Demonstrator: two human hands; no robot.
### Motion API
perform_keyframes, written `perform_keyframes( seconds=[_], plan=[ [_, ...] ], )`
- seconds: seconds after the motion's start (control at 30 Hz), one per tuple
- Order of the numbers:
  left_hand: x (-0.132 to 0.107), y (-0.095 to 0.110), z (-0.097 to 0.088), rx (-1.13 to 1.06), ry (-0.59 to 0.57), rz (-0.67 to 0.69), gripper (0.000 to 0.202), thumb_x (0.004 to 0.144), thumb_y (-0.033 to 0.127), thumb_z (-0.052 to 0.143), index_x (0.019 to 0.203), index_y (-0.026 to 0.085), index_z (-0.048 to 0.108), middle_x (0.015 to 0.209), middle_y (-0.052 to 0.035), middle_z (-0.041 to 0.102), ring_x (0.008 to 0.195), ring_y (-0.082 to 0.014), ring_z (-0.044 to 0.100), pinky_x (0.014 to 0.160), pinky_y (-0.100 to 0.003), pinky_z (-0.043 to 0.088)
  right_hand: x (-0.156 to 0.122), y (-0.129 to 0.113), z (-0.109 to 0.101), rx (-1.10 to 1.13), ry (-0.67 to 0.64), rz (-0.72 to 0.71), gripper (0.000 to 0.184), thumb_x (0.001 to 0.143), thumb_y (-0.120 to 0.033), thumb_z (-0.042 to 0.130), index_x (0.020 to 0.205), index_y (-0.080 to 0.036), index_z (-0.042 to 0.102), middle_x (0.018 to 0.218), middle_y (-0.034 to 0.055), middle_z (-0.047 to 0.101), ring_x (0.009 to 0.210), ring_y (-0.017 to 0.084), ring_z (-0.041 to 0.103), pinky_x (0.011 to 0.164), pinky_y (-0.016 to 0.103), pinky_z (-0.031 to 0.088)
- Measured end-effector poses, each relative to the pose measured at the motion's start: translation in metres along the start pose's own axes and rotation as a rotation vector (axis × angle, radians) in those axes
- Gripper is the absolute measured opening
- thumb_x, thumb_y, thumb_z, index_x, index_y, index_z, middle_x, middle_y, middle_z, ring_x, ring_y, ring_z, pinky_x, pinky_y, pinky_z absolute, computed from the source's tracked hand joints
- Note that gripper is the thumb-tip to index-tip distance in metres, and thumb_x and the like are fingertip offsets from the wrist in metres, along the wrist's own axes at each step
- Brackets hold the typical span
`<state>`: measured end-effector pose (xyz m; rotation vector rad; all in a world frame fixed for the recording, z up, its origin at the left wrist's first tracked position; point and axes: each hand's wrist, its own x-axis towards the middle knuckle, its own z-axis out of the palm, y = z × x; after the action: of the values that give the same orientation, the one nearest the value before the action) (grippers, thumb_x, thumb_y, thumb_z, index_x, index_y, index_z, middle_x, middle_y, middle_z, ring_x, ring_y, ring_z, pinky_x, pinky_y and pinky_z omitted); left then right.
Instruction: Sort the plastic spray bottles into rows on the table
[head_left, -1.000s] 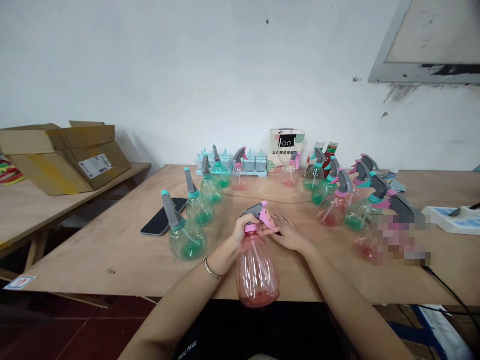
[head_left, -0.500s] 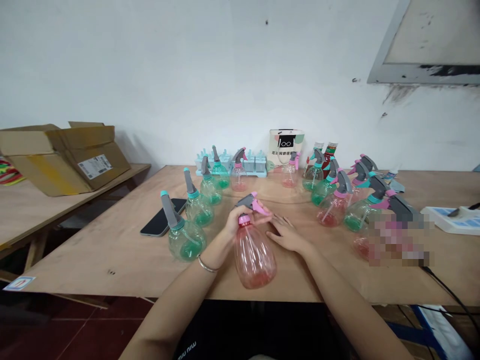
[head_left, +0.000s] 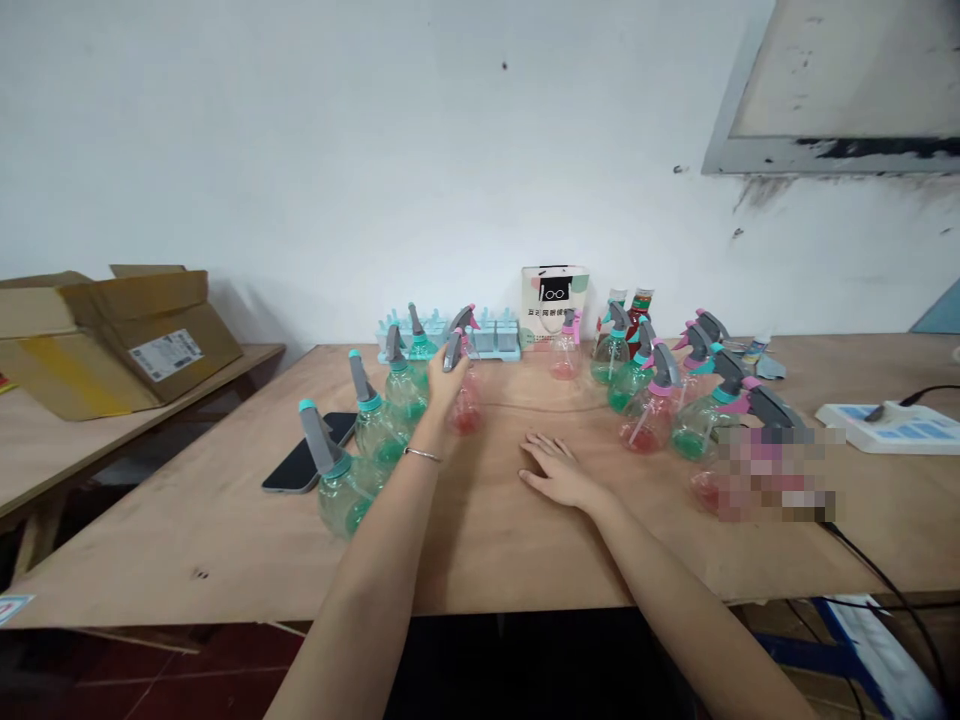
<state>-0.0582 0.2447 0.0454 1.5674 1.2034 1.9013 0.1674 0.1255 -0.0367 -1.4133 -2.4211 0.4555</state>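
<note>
My left hand (head_left: pixel 442 385) reaches out over the wooden table (head_left: pixel 480 540) and grips a pink spray bottle (head_left: pixel 466 408) by its neck, beside a row of green spray bottles (head_left: pixel 375 430). The bottle's grey trigger head sticks up above my fingers. My right hand (head_left: pixel 556 472) lies flat on the table with fingers stretched out, holding nothing. A silver bangle (head_left: pixel 422 455) is on my left wrist.
More pink and green spray bottles (head_left: pixel 652 405) stand at the right. A black phone (head_left: pixel 304 462) lies at the left, a small paper bag (head_left: pixel 553 305) and blue trays (head_left: pixel 491 335) by the wall. A cardboard box (head_left: pixel 112 335) sits on a side table. A white device (head_left: pixel 892 428) with a cable is far right.
My left hand has carried the pink spray bottle from the near edge forward and left to the row of bottles. My right hand has let go and lies flat.
</note>
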Motion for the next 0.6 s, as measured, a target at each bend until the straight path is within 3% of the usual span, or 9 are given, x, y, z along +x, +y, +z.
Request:
perform_keyframes(
  seconds=[0.13,0.37,0.47,0.6],
  plan=[
    [0.009,-0.007,0.005,0.009,0.016,0.05,0.017,0.072,0.018,0.063,0.088,0.016,0.066,0.071,0.0015,0.058,0.065,-0.0141,0.057,0.066,-0.026,0.048,0.0,0.0,0.001,-0.006,0.008,-0.002,0.058,0.093,-0.044,0.047,0.145,-0.017,0.044,0.158,0.0128,0.031,0.149,0.026,0.025,0.121,0.05,0.015],
    [0.006,-0.013,0.003,0.125,0.157,0.052,0.023,0.072,0.018,0.069,0.095,0.014,0.065,0.08,-0.0024,0.065,0.075,-0.0163,0.06,0.075,-0.028,0.05,0.0,-0.001,0.0,-0.009,0.013,-0.004,0.058,0.093,-0.044,0.047,0.144,-0.017,0.045,0.158,0.0126,0.032,0.149,0.027,0.025,0.121,0.05,0.017],
    [-0.002,-0.015,0.004,0.177,0.173,0.044,0.056,0.07,0.019,0.075,0.12,0.014,0.054,0.113,-0.0128,0.064,0.102,-0.0234,0.063,0.093,-0.035,0.048,0.0,-0.001,0.0,-0.013,-0.005,0.005,0.06,0.093,-0.043,0.047,0.145,-0.015,0.043,0.159,0.013,0.031,0.149,0.027,0.024,0.122,0.049,0.015],
    [-0.036,-0.01,0.01,0.258,0.35,0.087,0.1,0.058,0.02,0.086,0.14,0.015,0.029,0.149,-0.0216,0.033,0.143,-0.0333,0.028,0.119,-0.045,0.021,0.0,-0.003,-0.001,-0.015,-0.009,0.011,0.059,0.093,-0.044,0.046,0.145,-0.016,0.043,0.159,0.012,0.031,0.149,0.027,0.024,0.121,0.05,0.015]
  ],
)
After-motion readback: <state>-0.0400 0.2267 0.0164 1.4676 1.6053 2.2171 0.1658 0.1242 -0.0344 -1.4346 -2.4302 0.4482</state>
